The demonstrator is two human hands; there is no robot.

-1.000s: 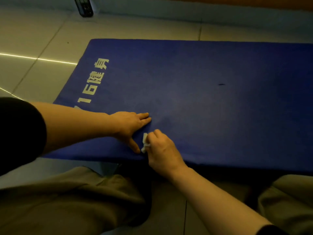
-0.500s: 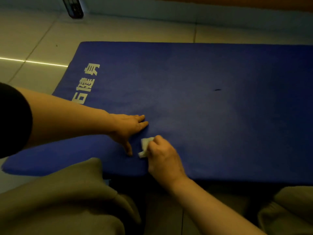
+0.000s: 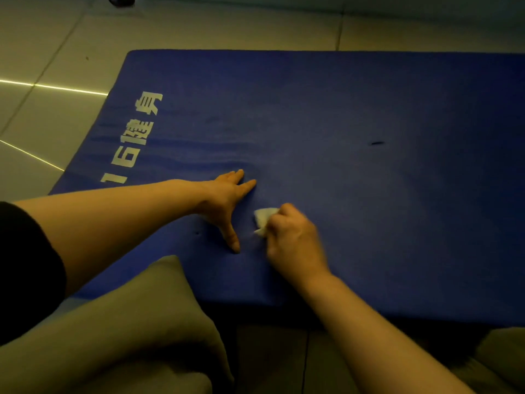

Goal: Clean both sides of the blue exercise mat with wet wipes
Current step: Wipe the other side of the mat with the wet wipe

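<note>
The blue exercise mat (image 3: pixel 355 172) lies flat on the tiled floor (image 3: pixel 48 52), its long axis running left to right across the view — the short end with white printed lettering (image 3: pixel 136 137) sits at the left. The left hand (image 3: pixel 227 200) presses on the mat, fingers straight and thumb spread. Just beside it, the right hand (image 3: pixel 292 237) curls around a crumpled white wet wipe (image 3: pixel 262 218) held against the mat's near part.

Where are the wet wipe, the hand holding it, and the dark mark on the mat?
wet wipe (image 3: pixel 262 218), head view, on the white fold showing left of the fist.
right hand (image 3: pixel 292 240), head view, on its back.
dark mark (image 3: pixel 377 143), head view, on the streak's middle.
</note>
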